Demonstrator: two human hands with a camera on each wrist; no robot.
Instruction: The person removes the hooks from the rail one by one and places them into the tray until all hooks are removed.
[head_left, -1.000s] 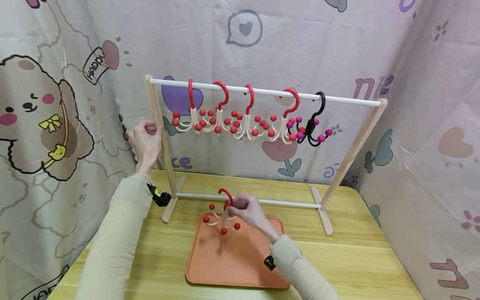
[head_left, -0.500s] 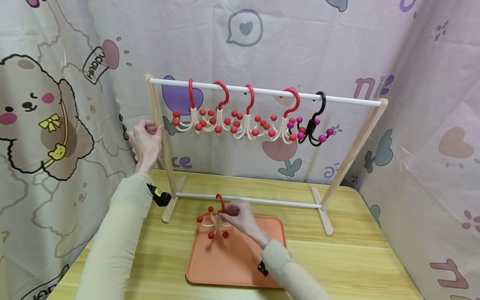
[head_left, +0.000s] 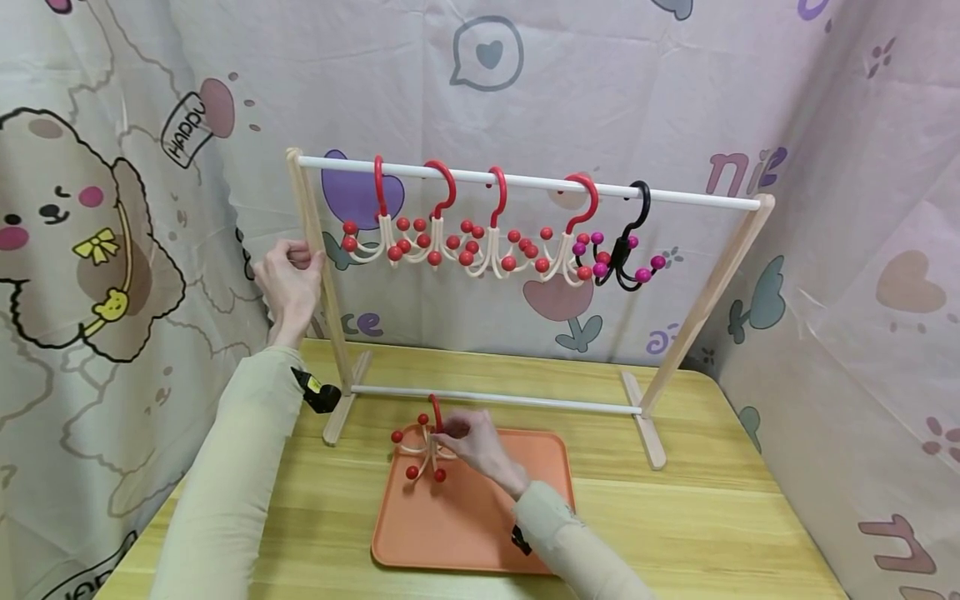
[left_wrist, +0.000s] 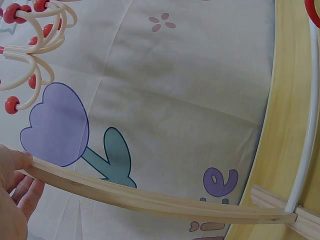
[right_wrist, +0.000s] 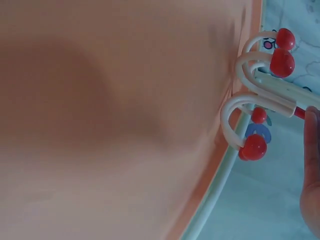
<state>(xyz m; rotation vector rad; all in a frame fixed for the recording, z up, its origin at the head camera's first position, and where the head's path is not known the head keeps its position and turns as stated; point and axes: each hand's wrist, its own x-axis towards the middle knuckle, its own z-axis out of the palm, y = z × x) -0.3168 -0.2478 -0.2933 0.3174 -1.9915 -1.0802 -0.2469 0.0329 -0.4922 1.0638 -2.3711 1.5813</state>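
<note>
The right hand (head_left: 474, 442) pinched a red-hooked claw hanger (right_wrist: 280, 103) over the far left part of the orange tray (head_left: 472, 529), while the left hand (head_left: 288, 279) gripped the rack's left wooden post (head_left: 330, 312).

The bare left hand (head_left: 288, 285) is held high, fingers curled. Lower, the bare right hand (head_left: 477, 442) is held pinched.

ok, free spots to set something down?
Bare: tray, near left; table right of tray; top bar between black hanger and right post. Crowded: bar's left, middle, four red hangers; tray's far left corner, right hand and held hanger.
</note>
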